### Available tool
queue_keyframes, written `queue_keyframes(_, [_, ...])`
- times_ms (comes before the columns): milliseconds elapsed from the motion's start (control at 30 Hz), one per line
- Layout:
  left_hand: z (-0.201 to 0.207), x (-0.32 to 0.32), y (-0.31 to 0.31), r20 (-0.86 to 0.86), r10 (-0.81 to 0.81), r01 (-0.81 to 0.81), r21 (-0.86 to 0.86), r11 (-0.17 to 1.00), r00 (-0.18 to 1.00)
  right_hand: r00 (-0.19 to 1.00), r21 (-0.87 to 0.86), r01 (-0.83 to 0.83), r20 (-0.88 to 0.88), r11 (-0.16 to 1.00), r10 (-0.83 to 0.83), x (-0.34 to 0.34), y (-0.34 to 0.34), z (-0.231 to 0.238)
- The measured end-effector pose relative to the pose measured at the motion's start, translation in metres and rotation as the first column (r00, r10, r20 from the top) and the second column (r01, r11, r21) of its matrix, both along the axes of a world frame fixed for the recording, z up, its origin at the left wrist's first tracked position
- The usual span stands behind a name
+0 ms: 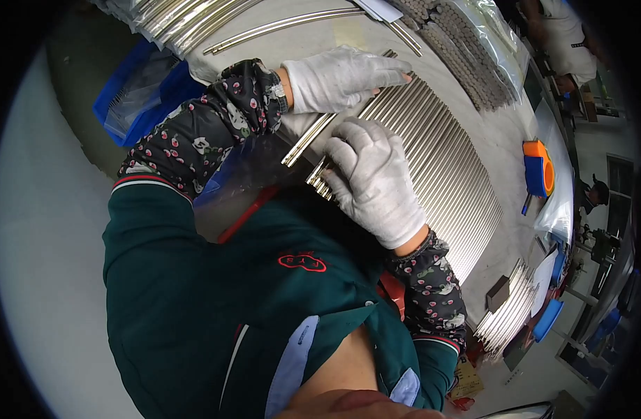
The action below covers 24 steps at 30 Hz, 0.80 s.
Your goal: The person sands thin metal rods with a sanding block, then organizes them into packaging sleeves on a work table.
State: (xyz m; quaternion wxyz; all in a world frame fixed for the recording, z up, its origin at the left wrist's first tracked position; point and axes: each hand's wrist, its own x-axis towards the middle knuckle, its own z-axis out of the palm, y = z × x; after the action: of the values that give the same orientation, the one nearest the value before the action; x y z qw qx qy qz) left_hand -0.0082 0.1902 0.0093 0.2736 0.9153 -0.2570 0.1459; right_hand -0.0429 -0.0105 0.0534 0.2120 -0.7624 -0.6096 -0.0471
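A wide row of shiny metal rods (443,174) lies side by side on the covered table. My left hand (341,78), in a white glove, rests across the far part of the rods with its fingers stretched out. Under that palm, a pair of rods (308,141) sits a little apart from the row, near ends poking out toward me. My right hand (376,178), also gloved, is curled over the near ends of the row. Its thumb presses beside several rod ends (319,180); the fingers hide part of what they grip.
More rods (188,21) are bundled at the far left. Plastic-wrapped bundles (467,56) stand at the far right. An orange and blue tape dispenser (538,169), a dark block (497,294) and loose rods (509,311) are on the right. A blue bin (118,115) stands left.
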Motion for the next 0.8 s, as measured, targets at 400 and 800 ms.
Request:
queue_keyframes(400, [-0.013, 0.002, 0.005, 0.102, -0.013, 0.028, -0.145, 0.989, 0.995, 0.999, -0.044, 0.035, 0.024, 0.998, -0.034, -0.013, -0.009, 0.002])
queue_keyframes(800, [0.044, -0.022, 0.061, 0.073, 0.785, -0.698, 0.512, 0.5, 0.615, 0.923, -0.008, 0.382, -0.047, 0.924, -0.382, -0.026, -0.133, 0.02])
